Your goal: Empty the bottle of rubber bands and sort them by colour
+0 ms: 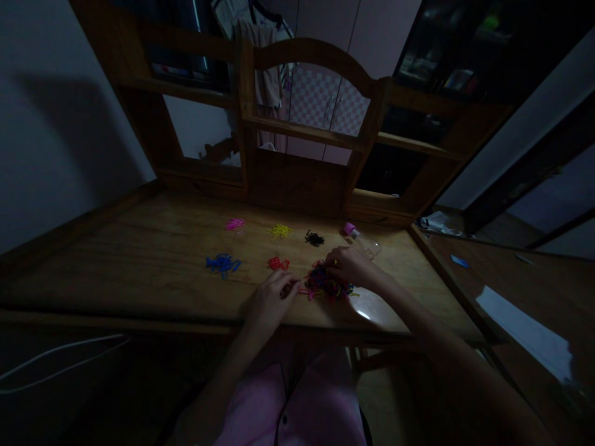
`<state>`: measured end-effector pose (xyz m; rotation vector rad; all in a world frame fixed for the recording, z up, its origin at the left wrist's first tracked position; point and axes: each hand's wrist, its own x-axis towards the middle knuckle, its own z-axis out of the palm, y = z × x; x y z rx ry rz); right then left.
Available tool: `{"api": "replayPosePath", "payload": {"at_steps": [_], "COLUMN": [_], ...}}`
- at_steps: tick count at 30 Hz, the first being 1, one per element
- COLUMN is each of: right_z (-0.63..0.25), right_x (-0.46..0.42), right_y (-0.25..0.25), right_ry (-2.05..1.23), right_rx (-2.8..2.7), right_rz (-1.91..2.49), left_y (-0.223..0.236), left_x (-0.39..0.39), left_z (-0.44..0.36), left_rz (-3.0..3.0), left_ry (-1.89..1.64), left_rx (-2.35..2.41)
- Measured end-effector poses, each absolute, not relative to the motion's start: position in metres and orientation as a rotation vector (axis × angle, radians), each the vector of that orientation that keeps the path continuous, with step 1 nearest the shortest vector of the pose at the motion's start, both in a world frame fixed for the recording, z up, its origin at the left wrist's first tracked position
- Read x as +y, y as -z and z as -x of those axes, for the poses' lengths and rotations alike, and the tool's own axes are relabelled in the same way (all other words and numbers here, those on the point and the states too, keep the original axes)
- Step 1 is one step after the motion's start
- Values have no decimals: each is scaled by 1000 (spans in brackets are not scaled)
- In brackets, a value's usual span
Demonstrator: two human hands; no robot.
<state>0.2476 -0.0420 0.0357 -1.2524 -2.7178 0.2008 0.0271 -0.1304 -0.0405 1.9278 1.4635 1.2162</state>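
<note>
A mixed pile of small, thin coloured pieces that look like rubber bands [328, 288] lies near the table's front edge. My right hand [351, 265] reaches into the top of this pile with its fingers drawn together, and the fingertips are partly hidden. At the pile's left edge my left hand [274, 294] rests low, thumb and forefinger pinched; anything between them is too small to make out. Sorted by colour are a red heap [278, 264] just beyond my left hand, a blue heap [223, 264], a pink heap [235, 223], a yellow heap [279, 230] and a black heap [315, 238].
A clear bottle with a pink cap [349, 229] lies behind my right hand. Under my right forearm is a shiny clear sheet [372, 306]. A wooden shelf unit [297, 179] rises along the table's back edge. White paper [525, 331] lies on the surface at right.
</note>
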Motion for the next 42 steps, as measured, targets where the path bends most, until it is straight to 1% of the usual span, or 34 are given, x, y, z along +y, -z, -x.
{"api": "replayPosePath", "payload": {"at_steps": [3,6,10,16,20,25,30,34,39,42], "right_z": [-249,-255,-265,-275,-277,-277,-292,-308,-306,-294], "right_x": [-40,-40,-38,-33,-33,-33,-30,-47,-93,-110], "right_y": [-39,-48,-56,-52,-50,-56,-67,-72,-56,-40], "right_ry": [-271,-452,-664,-1103,-1231,-1214,-1071,-982,-1098,-975], "right_rx": [-2684,-2590,-2508,-2317,-2238,-2135,-2097,-2128,-2254,-2276], "right_rz": [1286,1306,1227,1220,1275,1346,1467,1496,1554,1695], "left_y": [41,41,38,32,32,32,31,30,31,36], "left_x": [-130,-129,-130,-133,-133,-133,-133,-133,-133,-132], "left_z": [-24,-22,-22,-21,-20,-20,-20,-20,-20,-21], "left_rz": [-1899,-1875,-1865,-1846,-1860,-1853,-1846,-1848,-1851,-1840], "left_ry": [-1217,-1206,-1199,-1209,-1216,-1218,-1237,-1213,-1207,-1190], "left_rx": [1452,1444,1420,1397,1372,1362,1355,1355,1344,1367]}}
